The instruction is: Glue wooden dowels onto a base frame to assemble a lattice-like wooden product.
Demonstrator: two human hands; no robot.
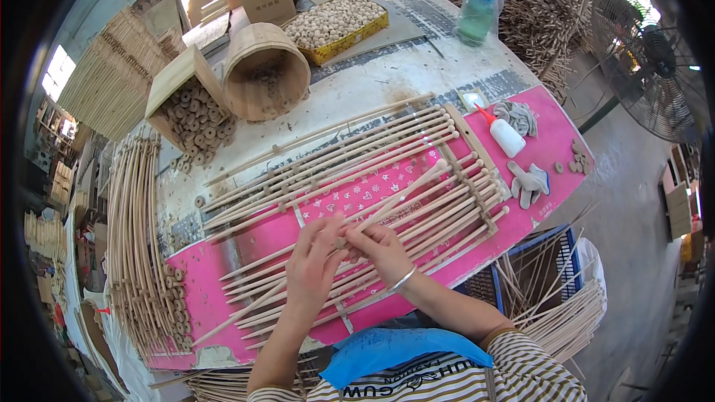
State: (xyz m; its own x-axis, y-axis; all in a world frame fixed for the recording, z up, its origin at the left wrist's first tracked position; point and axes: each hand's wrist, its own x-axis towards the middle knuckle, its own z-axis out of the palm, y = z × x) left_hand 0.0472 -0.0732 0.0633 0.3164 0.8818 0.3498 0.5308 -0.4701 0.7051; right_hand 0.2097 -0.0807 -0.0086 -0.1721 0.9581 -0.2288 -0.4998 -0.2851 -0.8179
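My left hand [314, 259] and my right hand [381, 251] meet over the middle of a pink work sheet [205, 294]. Both have their fingers closed around a long pale wooden stick [406, 197] with a round knob at its far right end. It slants above the other sticks, its thin end reaching toward the lower left. Whatever small piece sits between my fingertips is mostly hidden. Beneath my hands, a row of knobbed wooden sticks [447, 216] rests in a notched wooden rack [477, 197]. A second row [335, 156] lies just beyond, with small wooden rings along it.
Farther back stand a wooden tub [266, 56], a tilted box [173, 89] spilling wooden rings and a yellow tray [350, 48] of wooden balls. A glue bottle [506, 136] and a glove [530, 182] lie right. Bundled sticks [134, 246] line the left; a fan [648, 52] stands right.
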